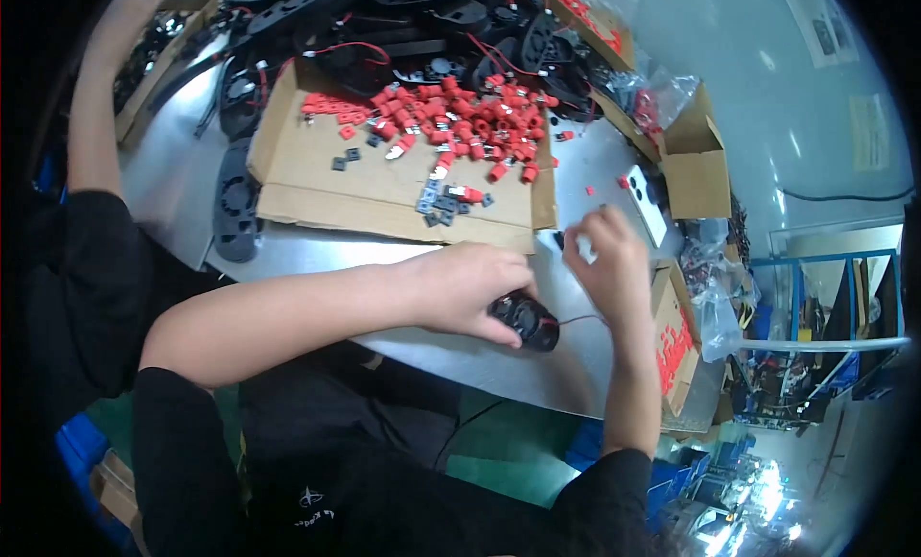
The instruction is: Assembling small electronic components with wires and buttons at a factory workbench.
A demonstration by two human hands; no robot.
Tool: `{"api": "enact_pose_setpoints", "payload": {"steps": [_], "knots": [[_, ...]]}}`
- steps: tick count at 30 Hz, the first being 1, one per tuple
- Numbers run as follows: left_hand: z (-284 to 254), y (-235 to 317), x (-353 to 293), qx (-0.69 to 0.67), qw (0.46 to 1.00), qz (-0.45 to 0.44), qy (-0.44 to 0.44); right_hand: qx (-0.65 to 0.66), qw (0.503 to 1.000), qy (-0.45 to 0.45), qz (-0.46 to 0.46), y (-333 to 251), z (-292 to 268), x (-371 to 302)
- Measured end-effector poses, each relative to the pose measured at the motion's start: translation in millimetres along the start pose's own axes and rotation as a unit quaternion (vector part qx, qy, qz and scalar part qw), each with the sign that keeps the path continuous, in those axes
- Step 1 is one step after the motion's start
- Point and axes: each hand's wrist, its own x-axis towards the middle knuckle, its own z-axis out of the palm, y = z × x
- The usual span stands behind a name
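Observation:
My left hand [468,286] is wrapped round a black plastic housing [526,320] with a round grille, held just above the metal table near its front edge. A thin wire [581,318] runs from the housing's right end toward my right wrist. My right hand [610,261] is raised to the right of the housing, thumb and fingers curled together in a pinch; what sits between them is too small to make out. Just beyond both hands lies a shallow cardboard tray [336,209] with a heap of red plastic parts [475,125] and several small grey-black square pieces [439,207].
Black housings with red wires [432,29] pile up behind the tray. On the right are a white phone-like object [645,206], an open cardboard box [697,173] and a box of red pieces [674,351]. Another person's arm [96,106] reaches in at left.

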Motion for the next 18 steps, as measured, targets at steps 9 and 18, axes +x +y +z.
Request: {"api": "enact_pose_setpoints", "payload": {"steps": [9, 18], "knots": [[-3, 16, 6, -0.04, 0.998, -0.024, -0.049, 0.227, 0.961, -0.035, 0.15, 5, 3, -63], [0, 17, 12, -0.036, 0.997, -0.047, -0.049, 0.216, 0.973, -0.049, 0.068, 21, 14, -64]]}}
